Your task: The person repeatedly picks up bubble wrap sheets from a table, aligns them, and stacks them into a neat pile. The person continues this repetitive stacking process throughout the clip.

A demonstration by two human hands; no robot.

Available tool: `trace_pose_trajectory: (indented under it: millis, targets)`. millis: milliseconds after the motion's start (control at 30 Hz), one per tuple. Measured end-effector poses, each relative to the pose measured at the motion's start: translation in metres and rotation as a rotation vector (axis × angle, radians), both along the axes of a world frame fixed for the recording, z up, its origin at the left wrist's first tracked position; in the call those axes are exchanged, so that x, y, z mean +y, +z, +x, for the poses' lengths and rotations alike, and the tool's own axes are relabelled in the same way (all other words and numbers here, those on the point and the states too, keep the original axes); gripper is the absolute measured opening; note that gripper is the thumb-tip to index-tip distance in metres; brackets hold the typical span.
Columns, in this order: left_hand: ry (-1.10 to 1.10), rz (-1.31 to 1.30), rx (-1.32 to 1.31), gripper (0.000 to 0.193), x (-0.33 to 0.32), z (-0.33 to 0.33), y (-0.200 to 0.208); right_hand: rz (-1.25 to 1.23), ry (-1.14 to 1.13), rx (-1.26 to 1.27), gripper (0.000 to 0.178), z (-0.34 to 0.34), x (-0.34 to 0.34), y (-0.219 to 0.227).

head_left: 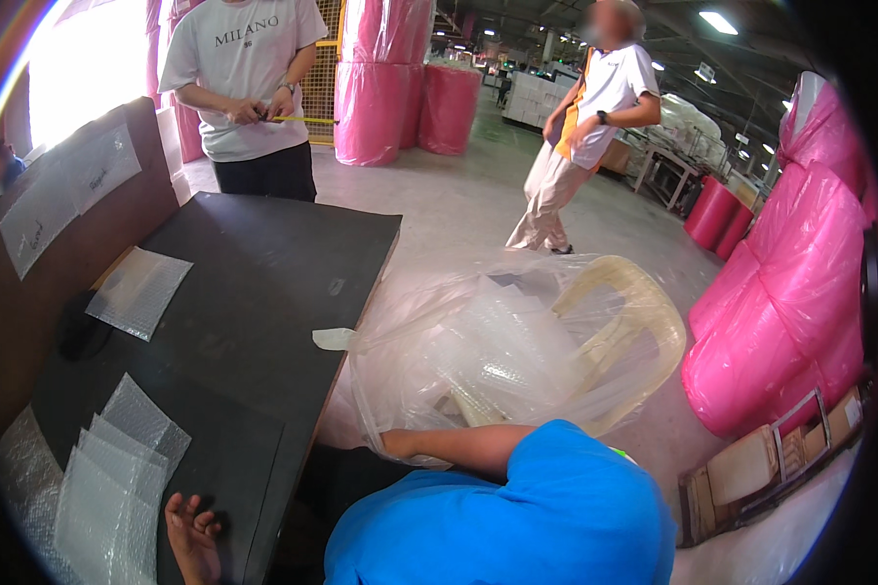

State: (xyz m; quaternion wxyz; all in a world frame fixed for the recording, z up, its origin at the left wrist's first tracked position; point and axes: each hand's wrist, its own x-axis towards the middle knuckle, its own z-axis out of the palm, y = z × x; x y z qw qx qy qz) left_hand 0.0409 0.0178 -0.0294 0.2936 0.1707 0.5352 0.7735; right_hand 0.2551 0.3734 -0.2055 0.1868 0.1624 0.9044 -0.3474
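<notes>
My left hand (193,534) is over the black table, palm partly up, its fingers loosely bent and apart with nothing in them. Beside it lies a fanned stack of clear bubble wrap pouches (117,478). My right arm in a blue sleeve bends across to a large clear plastic bag (410,341), where my right hand (396,445) touches the near side; its fingers are hidden. Inside the bag, bubble wrap pouches (502,336) are heaped. The bag is spread over a cream plastic chair (668,336) standing against the table's right side.
On the black table (263,283), another bubble wrap pouch (139,292) lies by the brown upright board (88,205). A small white piece (333,338) overhangs the right edge. Pink wrapped rolls (780,292) stand at right. Two people (249,88) are beyond the table.
</notes>
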Motion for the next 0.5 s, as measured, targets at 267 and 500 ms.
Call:
trace_pose_trajectory:
  millis: [267,500]
  targets:
    - [-0.008,0.000,-0.014,0.046,-0.003,-0.001,-0.004,-0.034,-0.112,0.168,0.046,0.004,-0.005,-0.012]
    - [-0.018,-0.002,-0.015,0.046,0.001,0.002,0.002,-0.031,-0.051,0.111,0.041,0.004,-0.003,-0.009]
